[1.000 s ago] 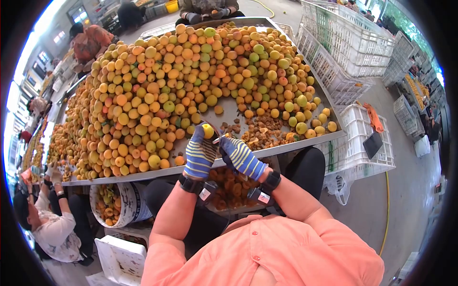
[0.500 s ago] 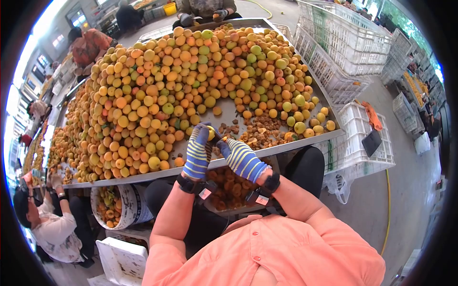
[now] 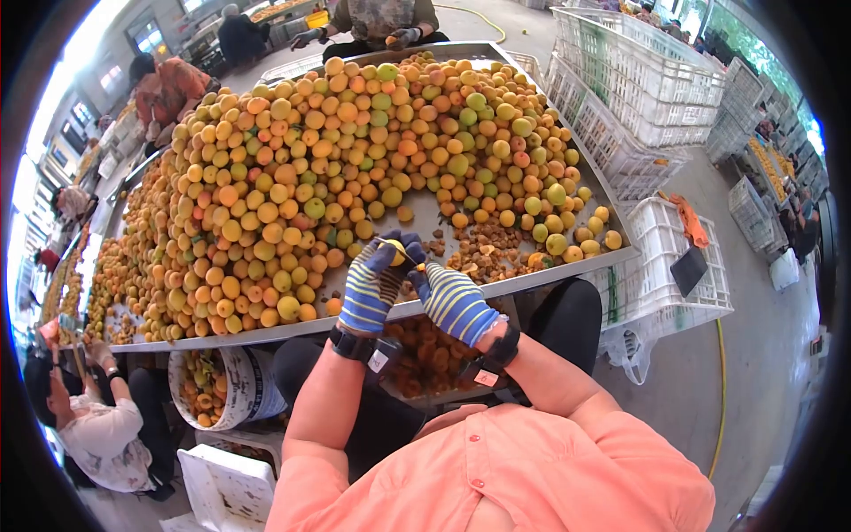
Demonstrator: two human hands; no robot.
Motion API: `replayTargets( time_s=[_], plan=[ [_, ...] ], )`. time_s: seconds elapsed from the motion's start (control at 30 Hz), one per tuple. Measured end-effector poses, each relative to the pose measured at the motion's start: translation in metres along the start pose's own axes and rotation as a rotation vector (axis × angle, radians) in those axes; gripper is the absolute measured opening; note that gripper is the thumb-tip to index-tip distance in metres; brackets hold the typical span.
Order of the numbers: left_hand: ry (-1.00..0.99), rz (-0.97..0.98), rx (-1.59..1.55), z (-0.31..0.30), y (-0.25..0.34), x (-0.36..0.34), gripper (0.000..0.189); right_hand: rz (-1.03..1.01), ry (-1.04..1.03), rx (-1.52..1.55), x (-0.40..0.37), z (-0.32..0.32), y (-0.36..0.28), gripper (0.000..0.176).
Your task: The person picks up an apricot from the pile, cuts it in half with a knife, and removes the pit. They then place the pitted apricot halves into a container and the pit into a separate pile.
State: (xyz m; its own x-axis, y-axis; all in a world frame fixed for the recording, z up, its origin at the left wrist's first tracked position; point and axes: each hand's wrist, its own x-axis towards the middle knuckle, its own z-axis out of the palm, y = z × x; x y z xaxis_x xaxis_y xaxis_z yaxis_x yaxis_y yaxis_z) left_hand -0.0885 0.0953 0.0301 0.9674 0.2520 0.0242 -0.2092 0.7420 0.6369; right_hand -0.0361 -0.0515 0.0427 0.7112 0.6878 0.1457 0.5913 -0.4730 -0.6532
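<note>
In a blue-and-yellow striped glove, my left hand (image 3: 374, 279) is closed around an apricot (image 3: 396, 251) just above the tray's near edge. My right hand (image 3: 452, 300), gloved alike, has its fingers pinched together close beside that fruit. A small orange bit shows at its fingertips; what else it grips is hidden. Whole apricots (image 3: 266, 195) are heaped over the metal tray (image 3: 425, 207). A pile of brown pits and scraps (image 3: 492, 244) lies just beyond my right hand. Under the tray edge, opened apricots (image 3: 425, 350) fill a container between my knees.
White plastic crates (image 3: 647, 80) are stacked on the right, and another crate (image 3: 669, 257) carries an orange cloth (image 3: 690, 220). A white bucket (image 3: 232, 386) of fruit stands lower left, near a white foam box (image 3: 226, 488). Co-workers sit at the far side and left.
My hands have come slightly apart at the fingertips, and the left fingers have turned over the apricot. Across the tray, a co-worker's gloved hand has moved outward to the left.
</note>
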Motion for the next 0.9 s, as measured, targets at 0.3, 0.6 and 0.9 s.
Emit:
replayTargets(
  time_s=[0.3,0.6,0.9],
  plan=[
    [0.032,-0.102,-0.262,0.014,0.002,-0.001,0.042,0.000,0.011,0.065,0.001,-0.007,-0.002,0.035],
    [0.092,0.095,0.285,0.008,0.000,0.000,0.051,-0.033,-0.005,0.010,0.003,-0.013,-0.001,0.036],
    [0.025,-0.196,-0.320,-0.001,-0.005,0.001,0.053,-0.068,0.079,0.036,0.003,-0.002,0.006,0.030]
  ],
)
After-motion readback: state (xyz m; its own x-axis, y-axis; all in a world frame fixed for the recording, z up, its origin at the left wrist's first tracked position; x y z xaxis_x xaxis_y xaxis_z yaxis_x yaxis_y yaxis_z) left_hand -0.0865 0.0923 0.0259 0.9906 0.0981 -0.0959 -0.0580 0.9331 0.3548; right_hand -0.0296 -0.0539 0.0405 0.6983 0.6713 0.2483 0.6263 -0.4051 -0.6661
